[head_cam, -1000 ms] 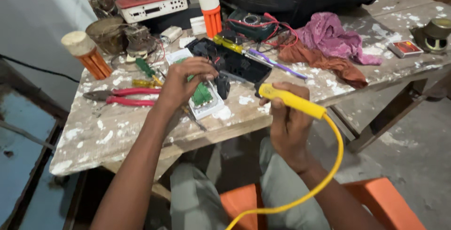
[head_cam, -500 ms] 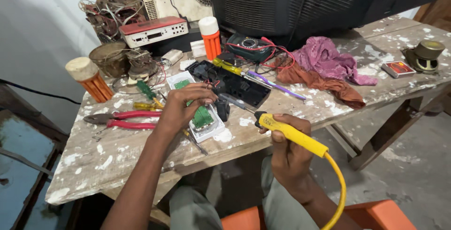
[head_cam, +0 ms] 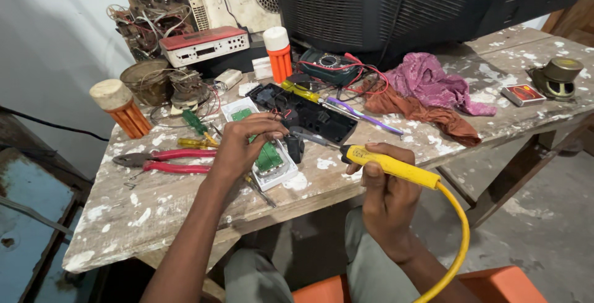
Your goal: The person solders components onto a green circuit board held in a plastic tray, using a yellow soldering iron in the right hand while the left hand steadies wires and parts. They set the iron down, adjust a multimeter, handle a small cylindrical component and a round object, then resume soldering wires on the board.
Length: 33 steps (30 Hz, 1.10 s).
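Drifting lower, the right hand (head_cam: 388, 199) is gripping the yellow soldering iron (head_cam: 390, 166), tip nearing the green circuit board (head_cam: 267, 154); left hand (head_cam: 242, 145) fingers are pinching it, joint seemingly unsoldered.

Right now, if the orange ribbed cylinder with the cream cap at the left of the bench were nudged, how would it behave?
The orange cylinder stands slightly tilted on the rough bench, so it would probably tip easily. Being round, it would likely roll, perhaps toward the red pliers. Its weight cannot be judged.

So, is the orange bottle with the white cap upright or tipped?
Upright: the orange bottle stands on its base on the table, cap on top.
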Each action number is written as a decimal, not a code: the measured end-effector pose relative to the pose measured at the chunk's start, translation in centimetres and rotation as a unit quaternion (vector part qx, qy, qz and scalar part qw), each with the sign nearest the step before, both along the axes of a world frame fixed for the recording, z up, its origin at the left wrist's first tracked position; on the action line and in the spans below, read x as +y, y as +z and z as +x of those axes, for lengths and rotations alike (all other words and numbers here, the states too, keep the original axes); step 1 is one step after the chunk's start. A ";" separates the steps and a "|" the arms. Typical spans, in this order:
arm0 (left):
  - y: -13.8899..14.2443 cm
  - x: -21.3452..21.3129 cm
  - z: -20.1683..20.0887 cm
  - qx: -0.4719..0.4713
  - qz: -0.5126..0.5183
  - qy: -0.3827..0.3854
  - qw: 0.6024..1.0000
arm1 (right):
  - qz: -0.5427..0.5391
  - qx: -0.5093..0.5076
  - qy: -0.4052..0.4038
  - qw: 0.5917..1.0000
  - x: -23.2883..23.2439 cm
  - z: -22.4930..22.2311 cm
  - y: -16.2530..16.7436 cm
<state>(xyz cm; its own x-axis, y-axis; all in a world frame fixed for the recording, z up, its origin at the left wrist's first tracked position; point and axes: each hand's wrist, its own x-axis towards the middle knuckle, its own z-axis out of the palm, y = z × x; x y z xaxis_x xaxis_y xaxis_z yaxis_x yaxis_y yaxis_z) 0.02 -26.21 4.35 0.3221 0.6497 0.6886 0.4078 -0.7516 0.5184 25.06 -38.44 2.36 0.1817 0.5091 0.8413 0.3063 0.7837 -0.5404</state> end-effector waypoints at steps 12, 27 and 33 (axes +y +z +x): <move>0.8 0.7 -1.3 -0.001 -0.011 0.010 1.000 | 0.000 -0.011 -0.046 0.999 0.9 -1.6 0.5; 0.5 2.2 -2.6 0.000 0.002 -0.016 1.000 | -0.031 -0.005 -0.027 0.999 2.6 -2.9 0.2; 0.4 2.9 -2.8 0.001 0.001 -0.017 1.000 | -0.027 0.000 -0.016 0.999 3.1 -3.1 0.0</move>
